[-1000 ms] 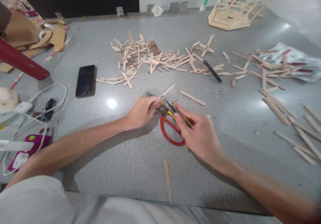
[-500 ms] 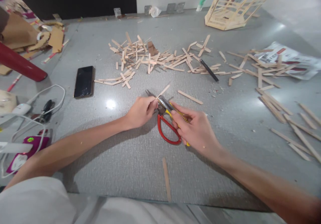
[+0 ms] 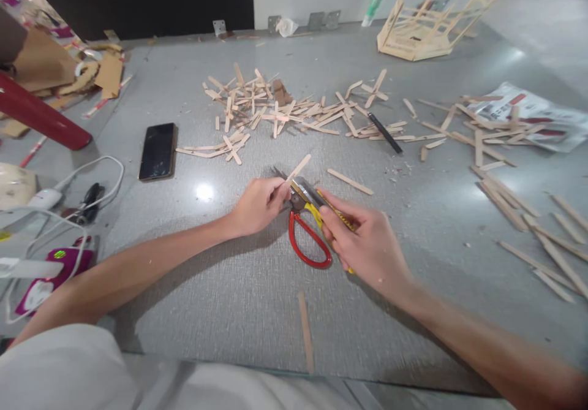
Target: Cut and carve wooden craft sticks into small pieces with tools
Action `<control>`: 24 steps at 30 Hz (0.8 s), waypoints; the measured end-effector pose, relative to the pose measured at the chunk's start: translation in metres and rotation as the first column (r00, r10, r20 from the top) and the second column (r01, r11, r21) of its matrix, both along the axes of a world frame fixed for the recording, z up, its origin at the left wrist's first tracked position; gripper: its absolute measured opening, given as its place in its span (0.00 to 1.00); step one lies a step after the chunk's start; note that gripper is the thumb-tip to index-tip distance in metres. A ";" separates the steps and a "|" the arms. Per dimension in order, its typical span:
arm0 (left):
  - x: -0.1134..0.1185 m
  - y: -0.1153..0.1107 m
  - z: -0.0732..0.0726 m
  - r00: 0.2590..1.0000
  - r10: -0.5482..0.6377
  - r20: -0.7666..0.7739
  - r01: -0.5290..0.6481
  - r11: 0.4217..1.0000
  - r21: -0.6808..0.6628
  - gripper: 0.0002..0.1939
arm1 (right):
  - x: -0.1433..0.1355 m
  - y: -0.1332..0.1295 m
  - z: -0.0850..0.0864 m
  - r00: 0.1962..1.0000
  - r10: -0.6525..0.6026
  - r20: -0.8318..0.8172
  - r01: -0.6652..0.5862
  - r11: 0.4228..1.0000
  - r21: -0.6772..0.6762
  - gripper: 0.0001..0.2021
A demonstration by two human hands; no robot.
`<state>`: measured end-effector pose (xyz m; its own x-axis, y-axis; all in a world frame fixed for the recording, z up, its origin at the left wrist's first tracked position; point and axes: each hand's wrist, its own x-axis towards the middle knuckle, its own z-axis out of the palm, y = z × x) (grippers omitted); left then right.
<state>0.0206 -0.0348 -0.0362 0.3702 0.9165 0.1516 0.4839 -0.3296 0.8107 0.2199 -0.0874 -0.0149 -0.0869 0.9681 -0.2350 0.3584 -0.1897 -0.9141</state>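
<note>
My left hand (image 3: pixel 261 206) pinches a short wooden stick (image 3: pixel 299 167), which points up and to the right from the fingertips. My right hand (image 3: pixel 367 235) is closed around a yellow-handled tool (image 3: pixel 316 209) with a metal head, whose tip meets the stick beside my left fingers. Just under both hands lie scissors with a red handle (image 3: pixel 309 264); their blades are partly covered by my left fingers and the tool. One loose stick (image 3: pixel 350 181) rests beyond my right hand, and another stick (image 3: pixel 305 331) lies near the table's front edge.
Many wooden sticks (image 3: pixel 285 114) are heaped mid-table, with a black pen (image 3: pixel 384 133) beside them. A phone (image 3: pixel 157 151) lies left. A stick frame (image 3: pixel 413 48) stands at the back right. Cables and a purple power strip (image 3: pixel 55 275) occupy the left side, sticks and a plastic packet (image 3: pixel 528 113) the right.
My right hand and the yellow-handled tool have shifted slightly right and down. The stick in my left hand is turned a little, showing more of its flat face. The view has shifted slightly.
</note>
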 end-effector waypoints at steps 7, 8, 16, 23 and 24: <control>-0.001 -0.001 -0.001 1.000 -0.021 -0.001 0.021 0.999 0.033 0.17 | -0.001 -0.001 -0.001 0.995 0.034 0.092 -0.044 0.994 0.102 0.27; -0.001 -0.001 0.000 1.000 -0.021 0.000 0.021 0.999 0.034 0.17 | -0.001 0.000 -0.001 0.995 0.034 0.092 -0.043 0.994 0.102 0.27; -0.001 -0.002 0.000 1.000 -0.014 -0.005 0.014 0.999 0.050 0.17 | -0.001 0.002 0.001 0.995 0.035 -0.090 -0.042 0.996 -0.083 0.30; -0.001 -0.002 -0.003 1.000 -0.004 -0.015 0.005 0.998 0.057 0.16 | -0.001 0.002 -0.001 0.994 0.033 0.106 -0.046 0.992 0.119 0.25; -0.001 -0.002 -0.003 1.000 0.002 -0.011 -0.002 0.999 0.048 0.16 | -0.001 0.002 -0.001 0.996 0.041 0.080 -0.049 0.994 0.094 0.25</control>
<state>0.0192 -0.0372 -0.0389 0.3703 0.9089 0.1917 0.4931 -0.3672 0.7887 0.2187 -0.0852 -0.0155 -0.1158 0.9821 -0.1487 0.4353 -0.0844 -0.8963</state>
